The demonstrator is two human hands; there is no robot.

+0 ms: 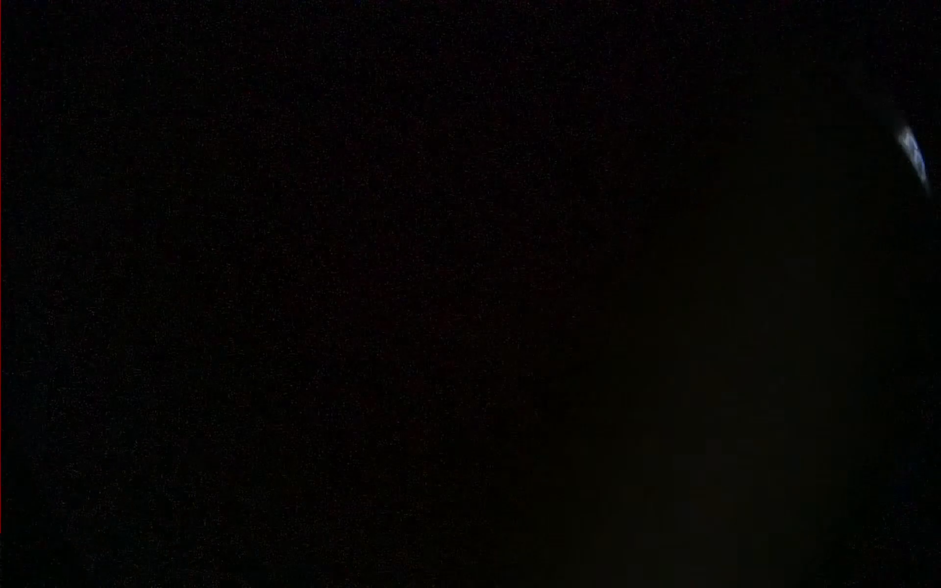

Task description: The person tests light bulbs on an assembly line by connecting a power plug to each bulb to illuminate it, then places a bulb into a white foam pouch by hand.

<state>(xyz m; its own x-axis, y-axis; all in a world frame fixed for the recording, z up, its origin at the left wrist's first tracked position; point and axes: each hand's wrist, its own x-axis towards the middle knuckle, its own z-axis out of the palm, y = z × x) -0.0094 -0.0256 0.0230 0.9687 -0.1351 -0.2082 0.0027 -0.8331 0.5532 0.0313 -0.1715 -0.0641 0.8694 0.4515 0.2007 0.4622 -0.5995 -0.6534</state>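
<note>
Almost the whole head view is black, so no object can be made out in it. Neither my left hand nor my right hand shows anywhere. A small, narrow sliver of pale bluish light (914, 157) slants near the upper right edge; what it belongs to cannot be told.
A very faint, dim greyish patch (725, 470) spreads over the lower right part of the view, without any clear outline. Everything else is lost in darkness.
</note>
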